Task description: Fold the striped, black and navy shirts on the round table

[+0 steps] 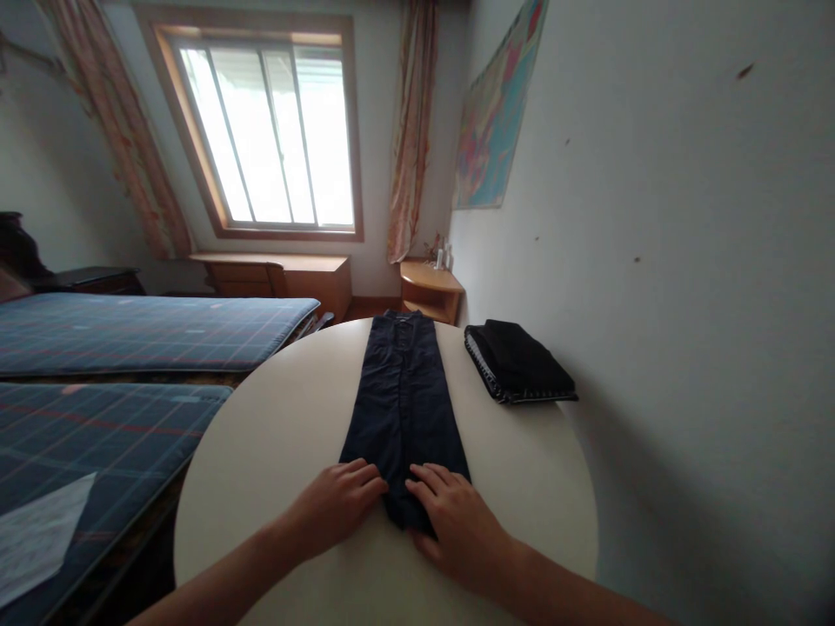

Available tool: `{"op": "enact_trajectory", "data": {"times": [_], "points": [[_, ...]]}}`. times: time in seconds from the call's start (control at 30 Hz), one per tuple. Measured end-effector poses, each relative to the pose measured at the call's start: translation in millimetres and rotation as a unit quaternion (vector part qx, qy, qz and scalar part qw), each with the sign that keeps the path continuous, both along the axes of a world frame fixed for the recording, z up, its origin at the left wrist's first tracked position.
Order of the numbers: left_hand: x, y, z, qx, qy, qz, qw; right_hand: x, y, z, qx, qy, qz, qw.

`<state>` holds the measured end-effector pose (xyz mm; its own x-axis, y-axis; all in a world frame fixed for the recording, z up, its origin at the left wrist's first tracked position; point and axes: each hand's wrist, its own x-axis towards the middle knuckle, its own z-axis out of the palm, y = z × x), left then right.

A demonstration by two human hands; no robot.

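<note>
A dark navy button-front shirt [397, 400], folded into a long narrow strip, lies flat with its collar at the far side of the round table. My left hand [349, 496] rests on the near left corner of the shirt, fingers side by side on the cloth and the thumb hidden. On the near right part of the shirt lies my right hand [457, 517], its fingers stretched over the fabric and its thumb apart, by the hem. Between both hands the hem comes to a slightly rumpled point. What is under the palms is hidden.
A stack of folded black clothes [522, 361] sits on the white round table [274, 469], near the wall at right. Two plaid mattresses [156, 335] are on the left, one with a paper sheet [45, 530]. Behind stand a desk [313, 276] and a corner shelf [430, 278].
</note>
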<state>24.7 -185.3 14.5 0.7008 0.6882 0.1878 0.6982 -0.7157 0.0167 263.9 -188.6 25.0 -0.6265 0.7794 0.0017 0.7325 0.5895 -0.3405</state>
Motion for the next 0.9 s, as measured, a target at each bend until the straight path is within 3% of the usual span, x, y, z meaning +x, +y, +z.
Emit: {"op": "enact_trajectory", "data": {"times": [0.3, 0.53, 0.7, 0.9], "points": [[-24, -9, 19.7, -0.035, 0.032, 0.019, 0.999, 2, 10, 7.8, -0.009, 0.008, 0.016, 1.000], [-41, -7, 10.6, 0.009, 0.066, -0.006, 0.998, 21, 6, 9.5, 0.015, -0.024, 0.025, 0.999], [-52, -2, 6.9, -0.002, -0.011, -0.037, 0.999, 41, 4, 8.4, 0.010, -0.033, 0.015, 0.999], [-54, 1, 11.5, -0.058, -0.078, -0.061, 0.993, 56, 11, 1.7, 0.050, -0.023, 0.089, 0.995]]}}
